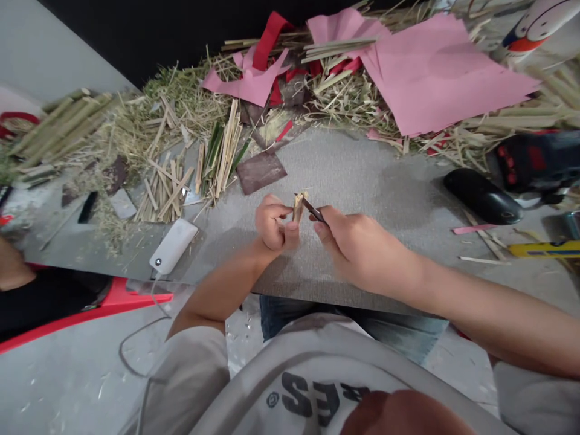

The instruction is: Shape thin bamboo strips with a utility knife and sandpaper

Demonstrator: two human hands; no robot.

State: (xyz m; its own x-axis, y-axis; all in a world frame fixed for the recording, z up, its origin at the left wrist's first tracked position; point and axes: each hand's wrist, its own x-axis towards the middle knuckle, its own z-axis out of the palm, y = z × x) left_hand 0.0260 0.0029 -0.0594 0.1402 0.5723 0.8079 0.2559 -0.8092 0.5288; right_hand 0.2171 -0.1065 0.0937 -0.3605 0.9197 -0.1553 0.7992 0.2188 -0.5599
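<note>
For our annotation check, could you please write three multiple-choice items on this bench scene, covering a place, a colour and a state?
1. Where does the white power bank lie?
A. beside the left hand
B. on the pink paper
C. by the black mouse

2. What colour is the large paper sheet at the back?
A. blue
B. pink
C. green

3. What is the right hand doing?
A. resting flat
B. holding scissors
C. gripping a thin blade against the bamboo piece

A: at the table's near edge; B: plainly pink; C: blade meets bamboo.
</note>
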